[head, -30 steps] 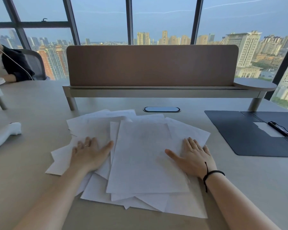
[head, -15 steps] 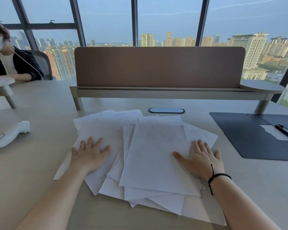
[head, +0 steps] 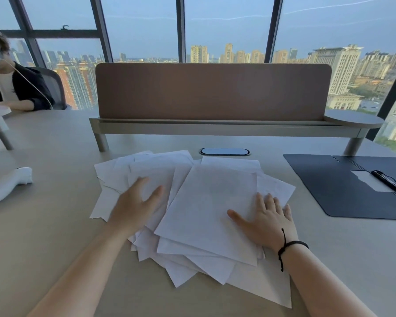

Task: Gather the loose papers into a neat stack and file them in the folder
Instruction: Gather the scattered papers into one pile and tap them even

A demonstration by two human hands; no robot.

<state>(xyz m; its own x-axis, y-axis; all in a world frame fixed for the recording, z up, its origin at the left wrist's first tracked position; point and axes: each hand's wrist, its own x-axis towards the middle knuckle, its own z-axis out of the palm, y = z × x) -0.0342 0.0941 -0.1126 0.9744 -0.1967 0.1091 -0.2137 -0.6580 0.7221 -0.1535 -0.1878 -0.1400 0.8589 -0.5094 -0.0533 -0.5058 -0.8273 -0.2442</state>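
Note:
Several loose white papers [head: 206,202] lie fanned and overlapping on the desk in front of me. My left hand [head: 135,204] rests flat on the left sheets, fingers spread and blurred with motion. On the pile's right side my right hand [head: 264,221] presses flat, a black cord around its wrist. A dark open folder [head: 325,186] lies to the right of the pile, with a black clip [head: 388,180] and a white label on its inner face.
A brown divider panel [head: 213,90] on a raised shelf runs across the back of the desk. A cable grommet [head: 224,151] sits behind the papers. A white handheld device [head: 7,186] lies at the left. A person [head: 7,78] sits at the far left.
My left hand has slid to the right, pushing the left sheets inward. The pile is narrower and more bunched. My right hand stays flat on the right side.

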